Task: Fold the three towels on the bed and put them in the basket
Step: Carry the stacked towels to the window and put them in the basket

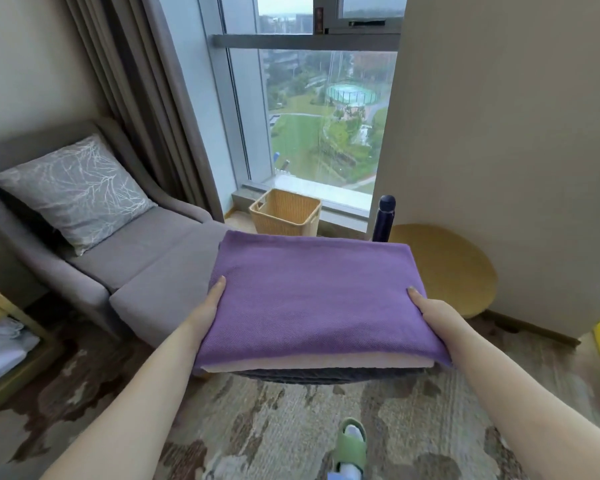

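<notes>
Here we are: all three towels folded and piled into one stack (312,306), held out at the person's front, in the air over the carpet (284,431). Purple towel (312,292) on top, a peach towel (309,364) in the middle, a dark grey towel (326,375) underneath.

The left grip (210,306) clamps the stack's left edge and the right grip (426,308) clamps the right edge. Each has its thumb flat on the purple cloth. The fingers are out of sight below, presumably cupping the grey towel.

The long side runs across the person, from grip to grip, and the short side points ahead towards the window (305,109). The stack sits close to level, and the layered edges face the person.

This load looks soft, light and floppy. The grey layer already bellies down between the grips, so I'd say hold it at both ends with support from beneath. Pinched from the top alone, the layers could slide apart.

The basket (284,216) stands open-mouthed on the floor below the window, just beyond the stack's far edge. The stack looks wider than that opening, so it may need turning or squeezing to go in. A grey armchair (160,268) sits to the left, and a dark bottle (383,218) stands right of the basket.
</notes>
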The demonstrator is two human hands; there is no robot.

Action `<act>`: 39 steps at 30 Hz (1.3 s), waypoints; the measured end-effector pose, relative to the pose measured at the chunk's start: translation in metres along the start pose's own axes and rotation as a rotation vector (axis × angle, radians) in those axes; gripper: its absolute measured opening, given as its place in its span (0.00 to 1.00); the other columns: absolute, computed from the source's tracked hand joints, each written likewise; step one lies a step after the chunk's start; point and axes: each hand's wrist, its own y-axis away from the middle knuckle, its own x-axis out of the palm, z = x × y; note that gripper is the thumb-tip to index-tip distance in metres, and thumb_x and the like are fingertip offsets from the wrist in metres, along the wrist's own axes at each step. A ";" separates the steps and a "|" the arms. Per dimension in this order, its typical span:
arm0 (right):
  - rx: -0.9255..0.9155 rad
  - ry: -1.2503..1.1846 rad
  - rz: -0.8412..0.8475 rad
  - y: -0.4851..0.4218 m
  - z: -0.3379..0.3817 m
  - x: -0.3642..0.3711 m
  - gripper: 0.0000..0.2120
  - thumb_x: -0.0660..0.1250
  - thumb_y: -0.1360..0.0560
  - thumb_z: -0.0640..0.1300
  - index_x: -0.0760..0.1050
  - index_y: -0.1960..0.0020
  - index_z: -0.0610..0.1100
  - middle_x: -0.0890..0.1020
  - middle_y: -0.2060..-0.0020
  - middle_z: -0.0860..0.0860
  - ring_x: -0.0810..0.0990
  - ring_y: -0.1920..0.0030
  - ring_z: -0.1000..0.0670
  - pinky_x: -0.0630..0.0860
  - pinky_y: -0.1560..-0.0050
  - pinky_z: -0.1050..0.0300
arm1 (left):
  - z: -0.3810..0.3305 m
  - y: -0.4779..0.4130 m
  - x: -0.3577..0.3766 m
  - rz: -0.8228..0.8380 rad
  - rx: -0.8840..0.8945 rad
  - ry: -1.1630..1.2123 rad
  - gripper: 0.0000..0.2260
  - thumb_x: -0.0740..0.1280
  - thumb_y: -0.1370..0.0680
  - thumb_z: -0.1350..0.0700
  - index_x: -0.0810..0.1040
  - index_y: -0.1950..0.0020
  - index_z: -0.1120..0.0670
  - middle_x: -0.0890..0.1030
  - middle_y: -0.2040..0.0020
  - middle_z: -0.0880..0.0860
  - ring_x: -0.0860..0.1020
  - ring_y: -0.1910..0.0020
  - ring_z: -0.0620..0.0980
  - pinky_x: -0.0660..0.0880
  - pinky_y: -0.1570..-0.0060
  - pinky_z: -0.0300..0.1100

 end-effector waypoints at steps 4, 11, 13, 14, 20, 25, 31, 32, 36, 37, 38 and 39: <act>-0.026 0.029 0.042 -0.090 0.032 0.015 0.27 0.57 0.23 0.62 0.77 0.43 0.39 0.79 0.54 0.47 0.75 0.60 0.52 0.67 0.54 0.54 | -0.022 -0.082 0.024 -0.036 -0.007 0.017 0.29 0.60 0.22 0.40 0.67 0.27 0.56 0.70 0.29 0.54 0.68 0.30 0.54 0.58 0.26 0.49; -0.074 -0.045 0.080 -0.224 0.145 0.011 0.26 0.59 0.23 0.62 0.77 0.43 0.41 0.81 0.53 0.48 0.80 0.53 0.45 0.74 0.52 0.51 | -0.105 -0.213 0.060 -0.001 -0.112 0.062 0.28 0.61 0.27 0.32 0.75 0.38 0.51 0.79 0.43 0.52 0.77 0.44 0.53 0.71 0.41 0.44; -0.098 -0.040 0.088 -0.252 0.171 0.013 0.25 0.58 0.23 0.62 0.77 0.45 0.42 0.82 0.51 0.47 0.80 0.50 0.43 0.74 0.44 0.47 | -0.119 -0.243 0.065 0.005 -0.108 0.105 0.24 0.62 0.27 0.32 0.77 0.43 0.49 0.80 0.43 0.52 0.79 0.46 0.51 0.72 0.44 0.44; -0.106 -0.029 0.088 -0.266 0.180 0.014 0.25 0.58 0.23 0.62 0.77 0.45 0.42 0.82 0.50 0.46 0.79 0.49 0.42 0.74 0.41 0.45 | -0.123 -0.259 0.068 -0.002 -0.113 0.120 0.24 0.63 0.28 0.32 0.78 0.44 0.49 0.81 0.43 0.52 0.79 0.46 0.51 0.73 0.41 0.45; -0.061 0.000 0.096 -0.348 0.205 0.050 0.23 0.58 0.23 0.60 0.79 0.47 0.42 0.83 0.50 0.44 0.79 0.48 0.40 0.71 0.37 0.42 | -0.124 -0.360 0.073 0.038 -0.209 0.144 0.35 0.66 0.33 0.29 0.76 0.36 0.51 0.80 0.40 0.54 0.78 0.41 0.56 0.69 0.33 0.51; -0.033 0.042 0.053 -0.434 0.246 0.102 0.30 0.56 0.22 0.61 0.75 0.38 0.36 0.79 0.44 0.41 0.76 0.44 0.39 0.69 0.36 0.44 | -0.142 -0.473 0.068 0.096 -0.238 0.167 0.27 0.65 0.29 0.32 0.80 0.43 0.52 0.82 0.44 0.55 0.80 0.45 0.56 0.72 0.37 0.50; -0.016 -0.089 0.036 -0.520 0.325 0.151 0.23 0.61 0.25 0.62 0.80 0.53 0.42 0.83 0.54 0.47 0.81 0.56 0.46 0.75 0.58 0.54 | -0.219 -0.602 0.050 0.082 -0.034 0.092 0.27 0.62 0.24 0.37 0.70 0.29 0.49 0.74 0.32 0.49 0.74 0.35 0.49 0.65 0.30 0.46; -0.010 -0.124 0.047 -0.532 0.338 0.156 0.22 0.62 0.25 0.62 0.80 0.51 0.43 0.84 0.55 0.48 0.82 0.56 0.47 0.77 0.56 0.53 | -0.232 -0.619 0.047 0.074 -0.042 0.072 0.27 0.63 0.25 0.36 0.71 0.30 0.49 0.75 0.34 0.48 0.74 0.36 0.49 0.66 0.31 0.45; 0.074 -0.251 0.107 -0.574 0.369 0.168 0.23 0.66 0.27 0.60 0.79 0.43 0.42 0.84 0.49 0.46 0.82 0.48 0.43 0.75 0.40 0.45 | -0.263 -0.679 0.044 0.121 -0.204 0.014 0.42 0.69 0.40 0.27 0.76 0.35 0.54 0.80 0.40 0.54 0.79 0.42 0.56 0.71 0.35 0.50; 0.088 -0.259 0.107 -0.587 0.374 0.171 0.23 0.66 0.27 0.60 0.79 0.44 0.42 0.84 0.49 0.45 0.82 0.48 0.43 0.75 0.39 0.44 | -0.266 -0.694 0.047 0.118 -0.218 -0.002 0.44 0.69 0.43 0.27 0.77 0.36 0.55 0.80 0.40 0.54 0.79 0.42 0.56 0.71 0.35 0.51; 0.094 -0.256 0.095 -0.602 0.379 0.174 0.23 0.66 0.27 0.60 0.79 0.44 0.41 0.84 0.48 0.44 0.82 0.48 0.42 0.75 0.39 0.43 | -0.267 -0.710 0.052 0.104 -0.223 -0.013 0.44 0.68 0.43 0.26 0.77 0.37 0.55 0.80 0.40 0.55 0.79 0.42 0.56 0.71 0.35 0.51; 0.096 -0.246 0.078 -0.616 0.383 0.177 0.24 0.65 0.26 0.60 0.79 0.44 0.40 0.83 0.48 0.43 0.81 0.48 0.42 0.75 0.39 0.43 | -0.267 -0.727 0.057 0.089 -0.226 -0.016 0.42 0.68 0.43 0.26 0.79 0.39 0.54 0.80 0.40 0.54 0.79 0.43 0.56 0.71 0.35 0.51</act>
